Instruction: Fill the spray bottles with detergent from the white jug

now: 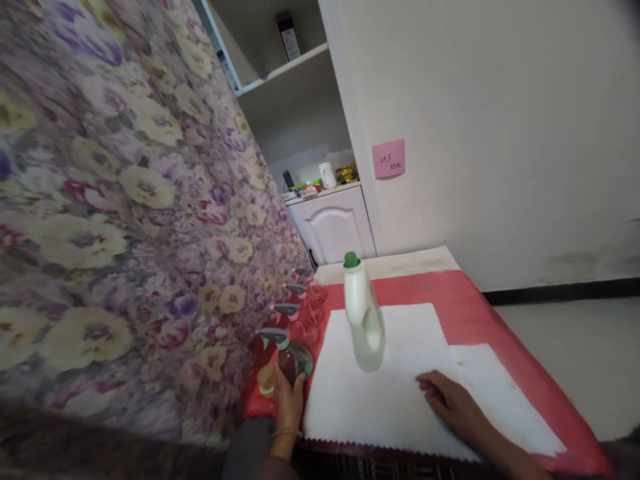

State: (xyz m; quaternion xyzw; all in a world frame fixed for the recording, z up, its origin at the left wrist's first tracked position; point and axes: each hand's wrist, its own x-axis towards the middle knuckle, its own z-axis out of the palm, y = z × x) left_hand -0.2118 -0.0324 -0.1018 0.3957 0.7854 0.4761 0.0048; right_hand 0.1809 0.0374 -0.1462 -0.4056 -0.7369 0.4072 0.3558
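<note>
My left hand (288, 403) is wrapped round a clear spray bottle (301, 361) with a grey trigger head and a green collar, at the table's left edge. Beside it lies a round, tan-coloured lid-like object (266, 380). Behind, several clear spray bottles (303, 328) with pink collars stand in a row. A tall pale-green jug (359, 313) with a handle and a green neck piece stands upright on a white cloth (340, 407). To the right of the jug, my right hand (445, 395) hovers over or rests on the cloth, holding nothing, its fingers loosely bent.
A red cover (480, 320) lies over the table, with a second white sheet (505, 393) at right. A floral curtain (150, 233) hangs close on the left. At the back stand a white cabinet (334, 227) holding small items and a wall with a pink note (389, 159).
</note>
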